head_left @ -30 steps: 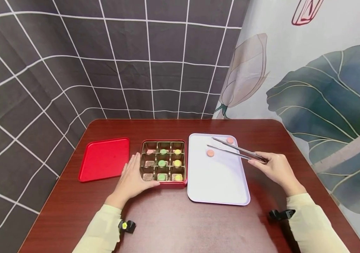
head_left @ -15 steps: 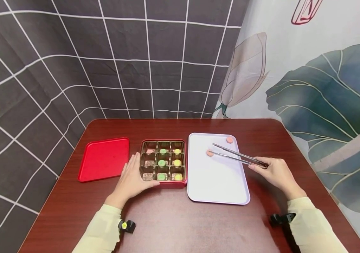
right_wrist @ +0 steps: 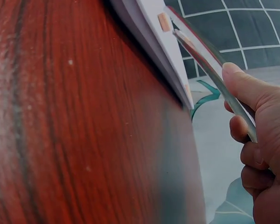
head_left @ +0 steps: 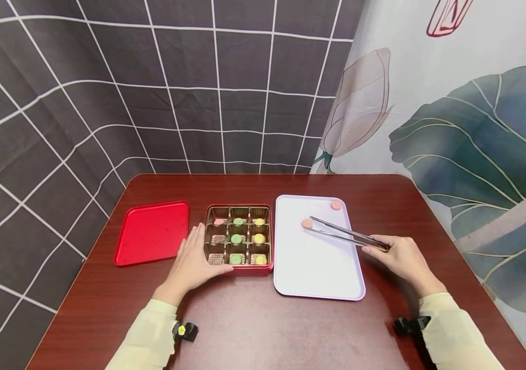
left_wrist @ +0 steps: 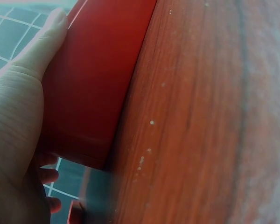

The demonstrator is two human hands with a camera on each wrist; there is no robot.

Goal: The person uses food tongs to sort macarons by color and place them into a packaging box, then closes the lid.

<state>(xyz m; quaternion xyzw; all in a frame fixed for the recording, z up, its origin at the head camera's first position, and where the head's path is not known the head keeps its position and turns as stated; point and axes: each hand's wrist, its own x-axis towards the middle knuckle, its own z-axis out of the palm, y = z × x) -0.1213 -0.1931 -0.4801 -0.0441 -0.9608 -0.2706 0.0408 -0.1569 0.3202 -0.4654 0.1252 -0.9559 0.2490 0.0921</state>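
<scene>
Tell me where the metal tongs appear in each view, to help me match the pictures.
Head: right of centre, the metal tongs reach over the white tray from the right hand.
Left wrist: not in it.
Right wrist: metal tongs at upper right.
Shared landmark: the reddish wooden table, in all three.

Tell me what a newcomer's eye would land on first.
The bright red tray, left of the sectioned box, likely catches the eye first. Next come the metal tongs in the right hand, their tips at a pink disc on the white tray.
</scene>
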